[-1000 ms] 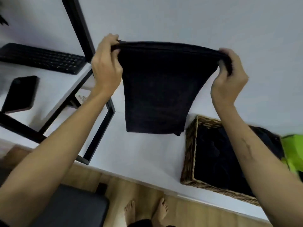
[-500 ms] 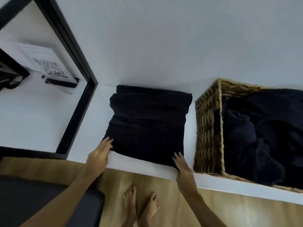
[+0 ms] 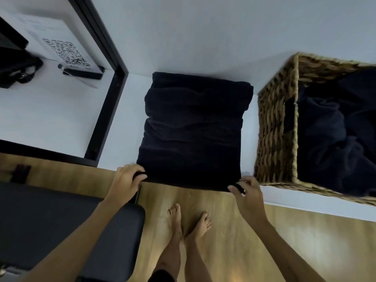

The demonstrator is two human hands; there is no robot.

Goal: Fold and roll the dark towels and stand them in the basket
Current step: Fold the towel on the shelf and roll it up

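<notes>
The folded towel (image 3: 193,129) lay at the worktop's (image 3: 126,123) front edge, just beside the basket (image 3: 274,129). Both hands, left (image 3: 127,181) and right (image 3: 247,193), pinched its near corners. It looked soft and limp, so rolling probably needs both corners held evenly.

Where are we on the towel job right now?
Done: the dark towel lies folded flat on the white table. In hand: the left hand and right hand pinch its near corners. Left: rolling it and standing it in the basket, where the towels inside look loosely heaped, not rolled.
</notes>
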